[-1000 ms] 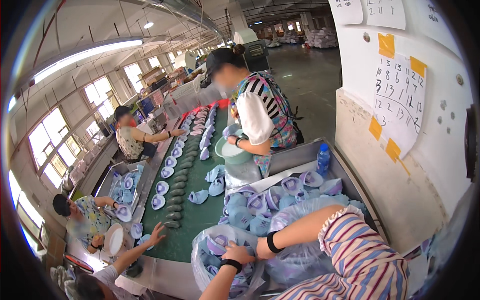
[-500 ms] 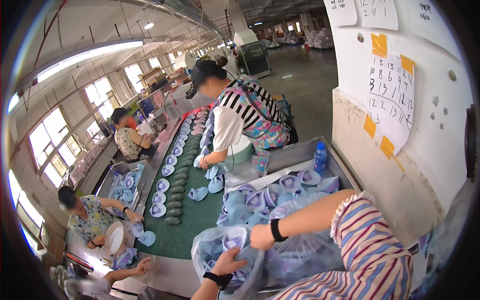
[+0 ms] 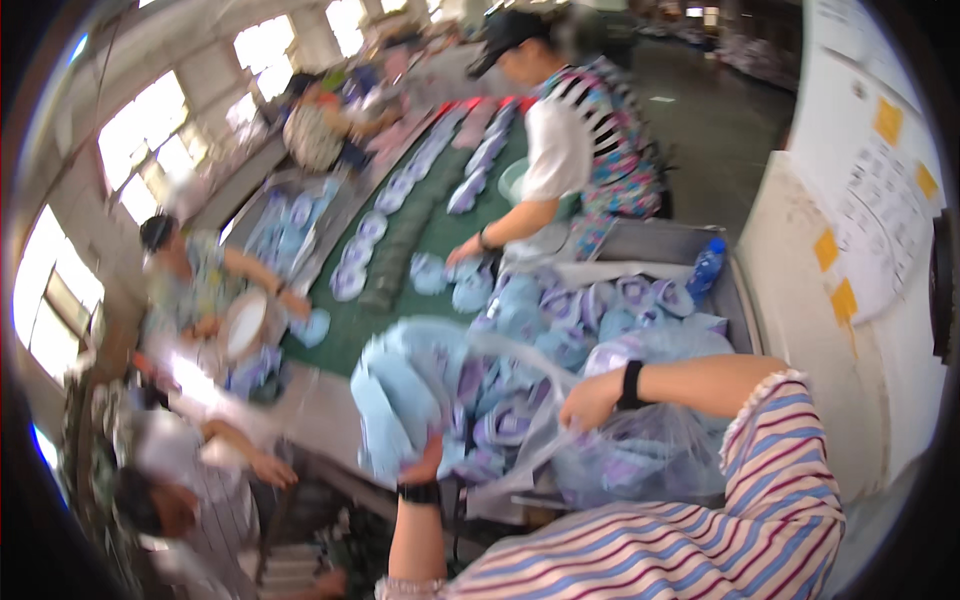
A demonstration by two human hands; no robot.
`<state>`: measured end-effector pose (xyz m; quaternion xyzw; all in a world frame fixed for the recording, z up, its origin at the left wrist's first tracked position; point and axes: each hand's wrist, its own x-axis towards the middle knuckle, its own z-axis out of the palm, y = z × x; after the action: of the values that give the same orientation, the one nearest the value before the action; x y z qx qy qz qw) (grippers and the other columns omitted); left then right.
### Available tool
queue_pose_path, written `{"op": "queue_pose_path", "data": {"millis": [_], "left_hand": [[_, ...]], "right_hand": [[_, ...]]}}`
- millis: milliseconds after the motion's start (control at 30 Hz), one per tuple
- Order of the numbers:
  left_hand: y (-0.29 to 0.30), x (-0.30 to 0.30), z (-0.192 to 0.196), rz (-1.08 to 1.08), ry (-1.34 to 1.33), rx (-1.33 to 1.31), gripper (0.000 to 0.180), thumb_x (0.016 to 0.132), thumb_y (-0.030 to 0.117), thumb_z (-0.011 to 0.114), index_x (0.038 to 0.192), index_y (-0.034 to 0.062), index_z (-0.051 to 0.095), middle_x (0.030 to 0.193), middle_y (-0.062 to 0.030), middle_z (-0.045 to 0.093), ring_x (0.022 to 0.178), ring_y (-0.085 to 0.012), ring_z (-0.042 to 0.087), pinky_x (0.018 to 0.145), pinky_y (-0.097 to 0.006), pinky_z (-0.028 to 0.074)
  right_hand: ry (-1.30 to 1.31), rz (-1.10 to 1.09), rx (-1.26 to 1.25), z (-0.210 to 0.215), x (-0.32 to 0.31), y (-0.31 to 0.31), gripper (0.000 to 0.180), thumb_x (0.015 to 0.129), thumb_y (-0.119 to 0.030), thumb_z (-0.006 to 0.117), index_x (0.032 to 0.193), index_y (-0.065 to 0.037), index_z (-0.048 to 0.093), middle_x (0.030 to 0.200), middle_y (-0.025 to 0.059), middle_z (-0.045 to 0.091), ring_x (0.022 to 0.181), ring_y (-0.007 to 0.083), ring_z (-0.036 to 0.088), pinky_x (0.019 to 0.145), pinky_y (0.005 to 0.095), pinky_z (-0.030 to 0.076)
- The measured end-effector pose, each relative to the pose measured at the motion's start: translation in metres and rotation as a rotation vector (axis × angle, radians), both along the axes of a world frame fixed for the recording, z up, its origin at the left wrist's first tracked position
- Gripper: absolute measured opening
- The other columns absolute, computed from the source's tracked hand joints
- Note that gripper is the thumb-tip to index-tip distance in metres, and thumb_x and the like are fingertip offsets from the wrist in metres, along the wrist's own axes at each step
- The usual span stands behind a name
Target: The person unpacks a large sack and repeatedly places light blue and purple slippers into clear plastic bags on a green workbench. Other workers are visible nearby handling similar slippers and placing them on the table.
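Observation:
My left hand (image 3: pixel 426 462), with a black band at the wrist, is pressed against a fanned stack of light-blue shoe uppers (image 3: pixel 400 385) near the belt's front end. Its fingers are partly hidden by the stack. To the right, my right hand (image 3: pixel 592 398) pinches the edge of a clear plastic bag (image 3: pixel 545 440). More light-blue and lilac uppers (image 3: pixel 500 425) lie heaped beside and beneath the bag. A second bagged bundle of uppers (image 3: pixel 640 455) sits below my right forearm.
A green conveyor belt (image 3: pixel 325 355) carries rows of uppers (image 3: pixel 365 235) and dark pieces (image 3: pixel 405 255). Across it a co-worker's hand (image 3: pixel 465 250) touches uppers. Other people work at the left. A blue bottle (image 3: pixel 706 270) stands by the metal tray's rim (image 3: pixel 745 300), near the wall.
My left hand has come up from inside the bag with a stack of uppers. My right hand has moved right and up with the bag's edge. The view has shifted.

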<state>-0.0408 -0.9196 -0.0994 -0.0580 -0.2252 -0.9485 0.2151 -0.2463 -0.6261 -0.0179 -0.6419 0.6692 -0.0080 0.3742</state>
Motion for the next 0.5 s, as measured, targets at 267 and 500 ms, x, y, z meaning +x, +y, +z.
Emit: {"op": "queue_pose_path", "data": {"millis": [267,500], "left_hand": [[0.026,-0.005,0.017,-0.380,0.530,0.820,0.058,0.090,0.045,0.041,0.135,0.0090,0.040,0.140,-0.0108,0.041,0.130,-0.0331,0.034,0.105,-0.057,0.024],[0.063,-0.007,0.033,-1.522,0.902,2.900,0.057,0.088,0.039,0.048,0.135,0.0074,0.039,0.137,-0.0169,0.041,0.130,-0.0334,0.033,0.107,-0.055,0.021]], "right_hand": [[-0.201,-0.315,-0.379,0.058,-0.012,-0.014,0.055,0.085,-0.040,0.059,0.127,-0.006,0.048,0.112,0.0166,0.058,0.098,0.0239,0.060,0.083,0.0352,0.047],[-0.937,-0.800,-0.652,0.109,0.003,-0.089,0.073,0.083,-0.022,0.068,0.139,0.000,0.026,0.116,0.0132,0.054,0.101,0.0195,0.056,0.086,0.0323,0.046]]}}
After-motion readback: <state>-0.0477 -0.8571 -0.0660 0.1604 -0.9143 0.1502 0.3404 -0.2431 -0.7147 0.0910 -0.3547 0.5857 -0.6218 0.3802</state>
